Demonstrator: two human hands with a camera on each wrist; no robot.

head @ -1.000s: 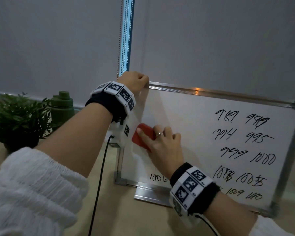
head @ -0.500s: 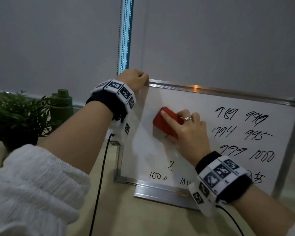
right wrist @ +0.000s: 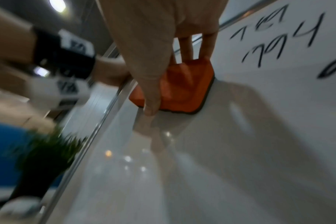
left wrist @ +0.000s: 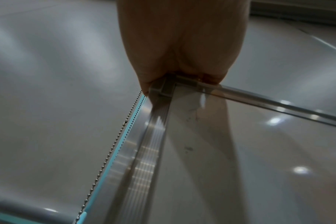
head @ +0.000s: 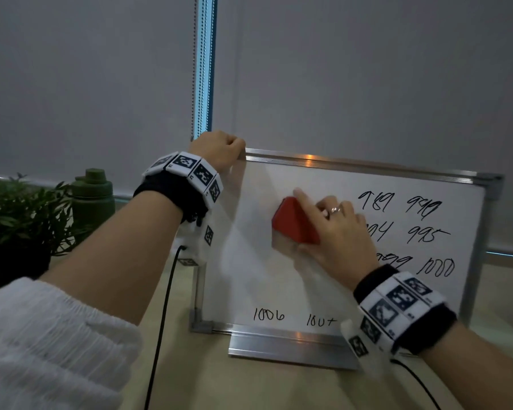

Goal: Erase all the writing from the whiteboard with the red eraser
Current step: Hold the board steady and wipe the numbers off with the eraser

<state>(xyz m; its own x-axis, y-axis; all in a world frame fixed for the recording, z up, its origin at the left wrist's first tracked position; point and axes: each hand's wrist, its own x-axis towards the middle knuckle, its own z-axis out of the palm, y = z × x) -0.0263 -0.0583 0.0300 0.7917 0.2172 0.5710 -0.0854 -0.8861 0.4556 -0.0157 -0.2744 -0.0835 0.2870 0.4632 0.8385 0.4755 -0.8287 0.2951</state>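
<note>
The whiteboard [head: 243, 261] stands upright on the desk in a metal frame. Its left half is wiped bare; black handwritten numbers [head: 424, 235] fill the right side and a few remain along the bottom [head: 268, 315]. My right hand [head: 335, 232] grips the red eraser [head: 293, 221] and presses it flat against the board near the upper middle. In the right wrist view the eraser [right wrist: 182, 89] sits between thumb and fingers, with writing [right wrist: 274, 33] just to its right. My left hand [head: 219, 149] grips the board's top left corner [left wrist: 167, 87].
A potted green plant [head: 15, 220] and a dark green bottle [head: 94, 199] stand left of the board. Grey roller blinds with a bead chain [head: 194, 69] hang behind it. Cables [head: 160, 321] trail from both wristbands over the beige desk. A metal tray [head: 288, 347] runs along the board's bottom edge.
My right hand swept the eraser from the board's left side up and right, then slightly down. A stray mark above the bottom row is gone. The left hand has kept its hold.
</note>
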